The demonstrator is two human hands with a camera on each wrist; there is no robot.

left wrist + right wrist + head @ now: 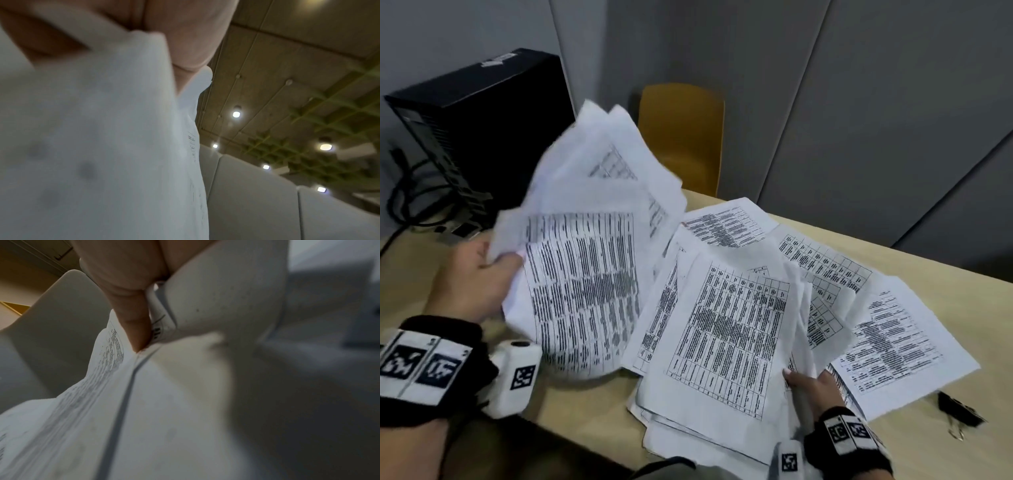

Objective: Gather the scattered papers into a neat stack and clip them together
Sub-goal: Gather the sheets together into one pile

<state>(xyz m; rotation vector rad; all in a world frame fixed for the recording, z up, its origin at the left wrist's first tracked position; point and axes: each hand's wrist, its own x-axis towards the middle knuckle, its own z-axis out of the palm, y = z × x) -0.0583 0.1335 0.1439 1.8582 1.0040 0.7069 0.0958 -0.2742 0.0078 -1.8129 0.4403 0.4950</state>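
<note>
Printed white papers cover the middle of the beige table [585, 407]. My left hand [479, 277] grips a lifted bunch of sheets [585, 260] by its left edge, thumb on top; the sheets fan upward and curl. In the left wrist view the held paper [92, 146] fills the left side under my thumb. My right hand [808, 387] pinches the edge of several sheets [729, 329] that rise off the pile at the table's front. The right wrist view shows a finger [131, 318] pressed against the paper [144, 418]. More sheets [887, 342] lie fanned flat to the right. A black binder clip [959, 411] sits right of them.
A black computer tower [482, 126] with cables stands at the back left of the table. A yellow chair [681, 137] is behind the table's far edge. Grey partition panels [859, 102] close off the back.
</note>
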